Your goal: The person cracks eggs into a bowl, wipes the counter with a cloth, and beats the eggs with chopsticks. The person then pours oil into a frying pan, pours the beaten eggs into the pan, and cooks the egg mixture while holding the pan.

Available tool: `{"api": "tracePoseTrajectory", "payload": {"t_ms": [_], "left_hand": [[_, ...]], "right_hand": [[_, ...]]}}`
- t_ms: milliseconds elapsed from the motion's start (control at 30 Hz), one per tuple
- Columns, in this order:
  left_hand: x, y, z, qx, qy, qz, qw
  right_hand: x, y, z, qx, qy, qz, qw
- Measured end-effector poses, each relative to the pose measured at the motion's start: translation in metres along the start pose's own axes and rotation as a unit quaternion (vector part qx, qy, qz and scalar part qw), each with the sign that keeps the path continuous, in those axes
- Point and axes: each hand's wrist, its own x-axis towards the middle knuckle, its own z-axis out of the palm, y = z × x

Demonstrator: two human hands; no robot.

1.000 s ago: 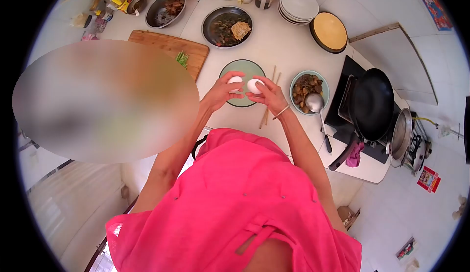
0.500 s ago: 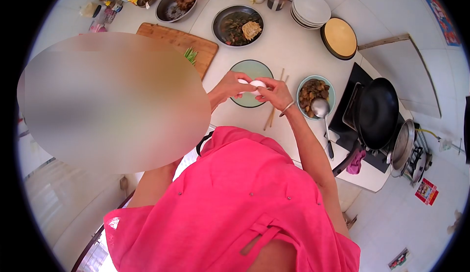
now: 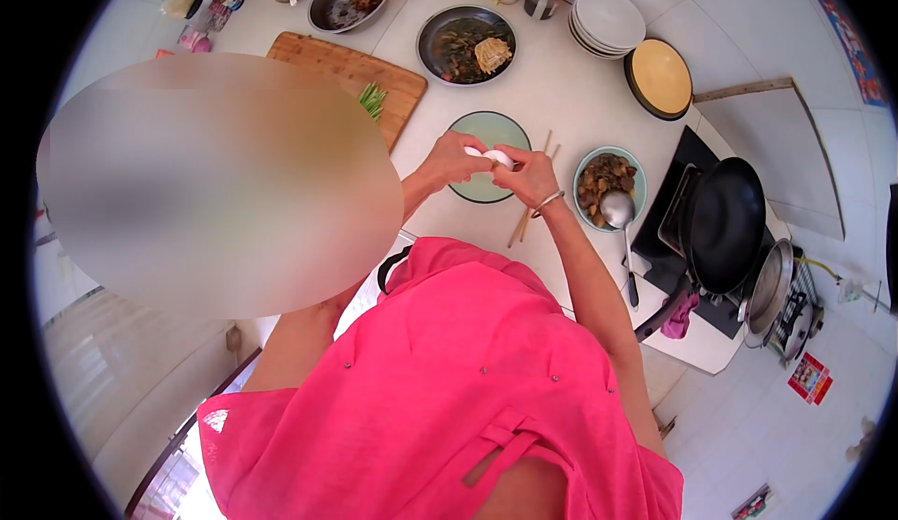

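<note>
From here, left hand (image 3: pixel 451 159) and right hand (image 3: pixel 529 180) grip two white oval eggs (image 3: pixel 499 157) above the round pale-green bowl (image 3: pixel 488 123), wooden chopsticks (image 3: pixel 516 228) at its four o'clock; squeezing hard could scatter shell.

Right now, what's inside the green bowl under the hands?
The part of the green bowl that shows is pale green, with no food visible. The left hand, right hand and eggs cover its middle, so what lies there can't be seen.
</note>
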Motion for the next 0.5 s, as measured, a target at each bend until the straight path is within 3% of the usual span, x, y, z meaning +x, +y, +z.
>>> {"api": "tracePoseTrajectory", "payload": {"t_ms": [200,300,400,500], "left_hand": [[0.005,-0.002,-0.010,0.010,-0.031,0.036,0.999],[0.008,-0.004,-0.018,0.057,-0.050,0.128,0.989],[0.012,-0.006,-0.024,0.163,-0.034,0.223,0.960],[-0.001,0.012,-0.028,0.282,-0.013,0.241,0.929]], "right_hand": [[0.002,0.000,-0.012,0.008,-0.053,-0.012,0.998],[-0.002,-0.015,-0.020,-0.045,-0.083,-0.052,0.994],[0.002,-0.016,-0.028,-0.129,-0.111,-0.120,0.978],[0.001,-0.022,-0.032,-0.247,-0.111,-0.199,0.942]]}}
